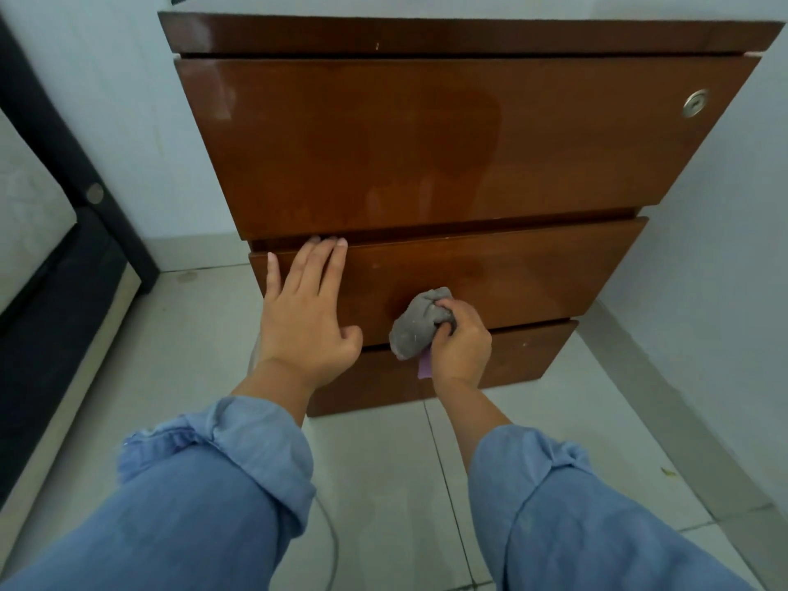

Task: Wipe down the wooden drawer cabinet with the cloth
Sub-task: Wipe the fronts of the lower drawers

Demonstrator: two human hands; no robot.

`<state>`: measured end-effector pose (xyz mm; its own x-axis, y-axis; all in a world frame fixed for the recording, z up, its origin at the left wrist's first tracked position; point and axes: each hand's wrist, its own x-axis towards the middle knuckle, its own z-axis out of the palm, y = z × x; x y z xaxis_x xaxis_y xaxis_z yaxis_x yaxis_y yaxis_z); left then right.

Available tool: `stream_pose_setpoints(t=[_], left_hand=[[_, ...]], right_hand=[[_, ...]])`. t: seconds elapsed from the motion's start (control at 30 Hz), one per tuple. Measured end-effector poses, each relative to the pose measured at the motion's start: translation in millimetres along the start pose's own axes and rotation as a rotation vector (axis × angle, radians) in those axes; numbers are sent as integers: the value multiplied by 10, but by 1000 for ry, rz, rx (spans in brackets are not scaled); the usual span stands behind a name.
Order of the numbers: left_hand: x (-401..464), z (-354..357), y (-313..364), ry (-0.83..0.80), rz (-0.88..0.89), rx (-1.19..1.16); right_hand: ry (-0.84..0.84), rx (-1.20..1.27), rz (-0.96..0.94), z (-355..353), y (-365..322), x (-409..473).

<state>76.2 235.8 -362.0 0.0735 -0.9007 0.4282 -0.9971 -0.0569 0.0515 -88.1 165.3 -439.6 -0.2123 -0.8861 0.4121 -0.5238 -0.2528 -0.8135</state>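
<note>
**Wiping the middle drawer front**

The right hand is clamped on a bunched grey cloth, pressed to the lower edge of the middle drawer of the wooden cabinet. The left hand lies flat with fingers spread, bracing the same drawer. Long overlapping strokes, with the cloth opened wider, would likely serve best. A lock interrupts the top drawer; a dark bed frame stands to the left, on the tiled floor.

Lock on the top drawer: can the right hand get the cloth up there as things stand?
Probably yes. The lock sits exposed on the flat drawer front, nothing before it. The right hand holds the cloth low on the middle drawer, so it needs a long reach up and right.
</note>
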Motion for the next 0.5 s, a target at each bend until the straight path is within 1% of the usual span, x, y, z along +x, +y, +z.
stream_pose_setpoints(t=[0.03,0.1,0.13,0.17,0.27,0.4,0.5], left_hand=[[3,-13,5,-8,2,7],[8,-61,4,-34,11,30],[9,-89,-1,-48,15,41],[13,-115,-16,-62,22,49],[14,-171,-79,-74,50,70],[-81,-197,-233,-11,-66,106],[-139,-171,-331,-2,-73,87]], right_hand=[[-88,-25,27,-36,11,17],[-306,-75,182,-94,16,34],[-357,-73,225,-114,11,9],[-340,-67,198,-117,-17,-33],[-188,-18,-61,-103,-169,-167],[22,66,-225,-122,-472,32],[89,30,-338,-21,-602,158]])
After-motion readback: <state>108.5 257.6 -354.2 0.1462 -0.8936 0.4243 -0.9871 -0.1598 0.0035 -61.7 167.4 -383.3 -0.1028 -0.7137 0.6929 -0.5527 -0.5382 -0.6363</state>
